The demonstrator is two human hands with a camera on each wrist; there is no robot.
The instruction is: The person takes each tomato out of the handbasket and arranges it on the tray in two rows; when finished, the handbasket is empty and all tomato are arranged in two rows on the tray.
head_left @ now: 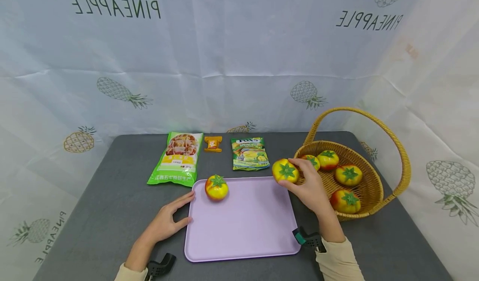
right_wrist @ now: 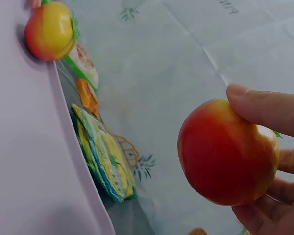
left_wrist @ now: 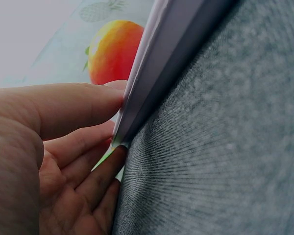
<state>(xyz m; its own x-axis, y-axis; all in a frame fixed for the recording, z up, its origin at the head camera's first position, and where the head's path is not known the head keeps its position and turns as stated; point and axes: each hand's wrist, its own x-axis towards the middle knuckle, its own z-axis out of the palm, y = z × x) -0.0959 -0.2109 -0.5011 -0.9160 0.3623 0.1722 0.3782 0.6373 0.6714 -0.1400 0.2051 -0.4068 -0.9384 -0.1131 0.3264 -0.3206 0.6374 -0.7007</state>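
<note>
Right hand point(head_left: 308, 187), fingers curled, grips a tomato point(head_left: 285, 171) right of frame centre, over the far right corner of the lilac tray point(head_left: 243, 231) beside the wicker basket point(head_left: 374, 189). Left hand point(head_left: 168, 220), fingers loosely straight, touches the tray's left edge on the grey worktop point(head_left: 112, 206). Count: six tomatoes, one held, one on tray point(head_left: 216, 187), four in basket. Three snack packets behind the tray.

Cream sleeves point(head_left: 338, 260); black, perhaps teal-tipped, wrist clips point(head_left: 307, 238).
</note>
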